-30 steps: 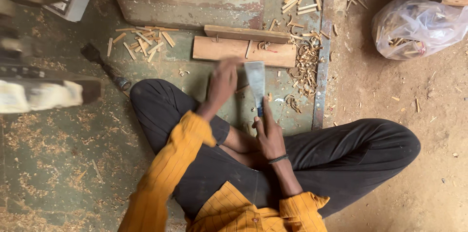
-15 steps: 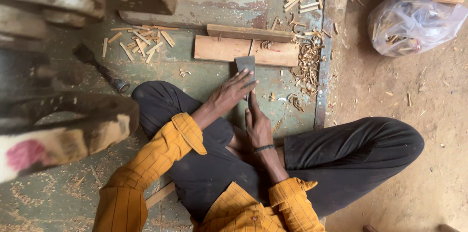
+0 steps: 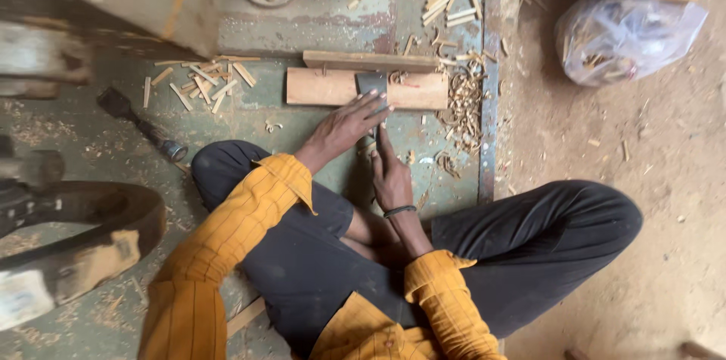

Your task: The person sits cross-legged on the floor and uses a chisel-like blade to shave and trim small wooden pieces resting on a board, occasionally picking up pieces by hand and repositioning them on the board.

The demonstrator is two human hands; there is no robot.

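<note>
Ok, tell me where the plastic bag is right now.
In the head view the plastic bag sits at the upper right on the dirt floor, right of the wood shavings and the wooden plank, well away from both hands.

Wide flat chisel blade [image 3: 370, 85]: grey metal, broad and rectangular, set with its far end on wooden block, near end hidden under fingers. Handle largely covered by hands; only small brownish part seen between them.

Wooden block [image 3: 333, 88]: pale, rectangular, laid flat and crosswise on green worn floor, just in front of crossed legs. Reddish marks seen on top face right of blade. Thinner wooden strip [image 3: 369, 62] laid parallel, touching block's far edge.
</note>
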